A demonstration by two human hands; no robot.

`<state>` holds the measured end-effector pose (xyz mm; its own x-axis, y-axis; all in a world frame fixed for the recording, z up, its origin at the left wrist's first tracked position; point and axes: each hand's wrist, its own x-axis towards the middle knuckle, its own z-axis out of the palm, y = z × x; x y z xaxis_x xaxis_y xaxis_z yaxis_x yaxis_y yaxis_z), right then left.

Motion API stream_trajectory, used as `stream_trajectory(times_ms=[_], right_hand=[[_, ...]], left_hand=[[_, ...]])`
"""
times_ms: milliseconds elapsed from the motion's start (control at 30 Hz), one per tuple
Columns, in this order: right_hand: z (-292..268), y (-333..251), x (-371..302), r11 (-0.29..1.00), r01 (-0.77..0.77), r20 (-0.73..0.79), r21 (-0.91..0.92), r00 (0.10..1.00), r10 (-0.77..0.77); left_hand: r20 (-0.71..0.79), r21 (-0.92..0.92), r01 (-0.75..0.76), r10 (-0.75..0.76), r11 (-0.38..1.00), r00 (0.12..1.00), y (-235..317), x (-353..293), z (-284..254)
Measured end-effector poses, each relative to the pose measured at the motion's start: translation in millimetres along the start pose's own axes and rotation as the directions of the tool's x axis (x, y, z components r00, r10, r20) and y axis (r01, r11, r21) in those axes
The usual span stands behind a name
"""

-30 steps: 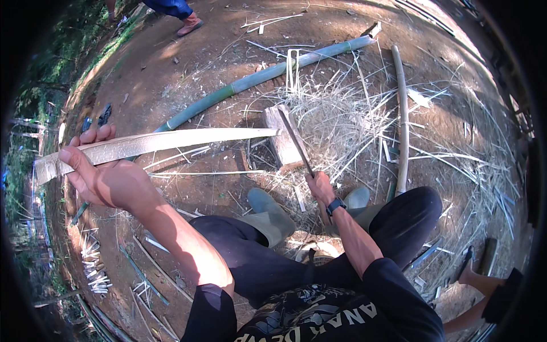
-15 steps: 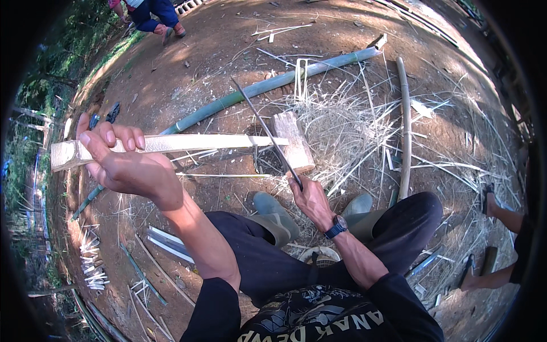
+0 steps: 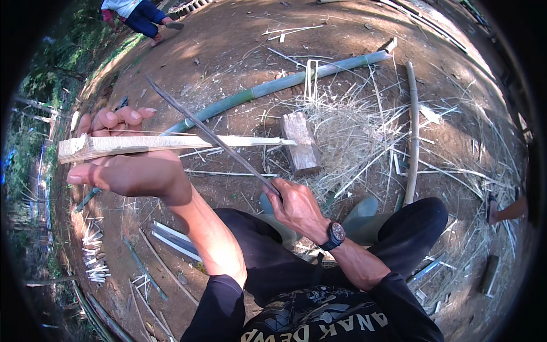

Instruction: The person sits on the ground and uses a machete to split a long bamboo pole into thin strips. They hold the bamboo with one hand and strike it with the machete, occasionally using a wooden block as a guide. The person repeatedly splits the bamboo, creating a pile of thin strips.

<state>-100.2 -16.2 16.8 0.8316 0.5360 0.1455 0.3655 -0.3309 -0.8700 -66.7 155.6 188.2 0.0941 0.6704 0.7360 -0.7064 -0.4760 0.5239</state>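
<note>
Across my upturned left hand (image 3: 139, 174) lies a long, pale split piece of bamboo (image 3: 171, 142), thick at its left end and tapering to the right. The fingers curl up behind it with their tips apart, and the thumb stretches out along the near side. The thin end reaches over a squared wooden block (image 3: 300, 145) on the ground. My right hand (image 3: 299, 208) is closed around the handle of a long-bladed knife (image 3: 196, 122). Its dark blade slants up to the left and crosses the bamboo at about its middle. The handle is mostly hidden in my fist.
A green bamboo pole (image 3: 233, 102) lies across the ground beyond my hands. Thin shavings (image 3: 347, 131) are heaped right of the block, beside a bare stick (image 3: 413, 131). Short pale pieces (image 3: 96, 253) lie at the left. Another person (image 3: 139, 17) is at the far left; a foot (image 3: 498, 212) shows at right.
The knife and my right hand have moved left, from the bamboo's thin end to its middle. My left thumb has come off the bamboo's top. The person at the far left has stepped on.
</note>
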Motion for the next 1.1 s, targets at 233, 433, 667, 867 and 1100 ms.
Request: stream_trajectory(times_ms=[233,433,667,867,1100], right_hand=[[-5,12,-3,0.999,0.023,0.015,-0.028,1.0,-0.023],[-3,5,3,0.997,0.063,0.04,-0.045,0.997,-0.062],[12,40,-3,0.998,0.01,-0.059,-0.062,0.998,-0.014],[13,56,2,0.992,-0.094,-0.004,-0.084,0.996,0.094],[17,37,-1,0.996,0.065,-0.086,-0.061,0.994,-0.07]], left_hand=[[0.015,0.023,0.056,-0.057,0.998,0.998,16,-2,0],[0.033,0.191,-0.034,0.029,0.981,0.999,19,-3,1],[-0.084,0.263,-0.017,0.04,0.965,0.996,14,-6,3],[-0.155,0.291,0.032,0.014,0.956,0.988,17,-10,9],[-0.102,0.337,-0.013,0.051,0.941,0.994,17,-12,6]])
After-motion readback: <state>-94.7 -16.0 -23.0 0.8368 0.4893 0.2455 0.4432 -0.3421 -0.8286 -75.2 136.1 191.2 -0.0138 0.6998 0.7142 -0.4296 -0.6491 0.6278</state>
